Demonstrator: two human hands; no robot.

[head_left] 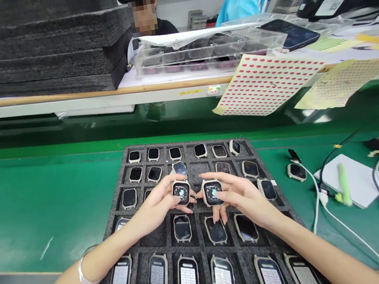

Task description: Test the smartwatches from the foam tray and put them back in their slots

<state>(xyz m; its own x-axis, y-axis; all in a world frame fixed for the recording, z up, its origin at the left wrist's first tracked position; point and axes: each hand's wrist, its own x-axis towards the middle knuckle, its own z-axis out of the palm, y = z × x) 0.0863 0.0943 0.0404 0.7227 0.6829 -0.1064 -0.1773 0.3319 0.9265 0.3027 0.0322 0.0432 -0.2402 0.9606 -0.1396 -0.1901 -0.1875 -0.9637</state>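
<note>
A black foam tray (119, 200) lies on the green belt and holds several smartwatch bodies in its pockets. My left hand (157, 208) pinches one lit watch body (181, 192) above the tray's middle. Beside it, my right hand (240, 196) grips a second lit watch body (213, 192), thumb resting on its screen. The two watches are held side by side, almost touching. Watches in the nearest row (188, 276) show white screens; those farther back are dark.
A loose watch (297, 172) on a white cable (337, 221) lies right of the tray, near a white pad (359, 181). Red-dot sticker sheets (267, 83) hang off the far bench. Stacked black foam (31, 42) and clear trays (207, 52) sit there; two people work behind.
</note>
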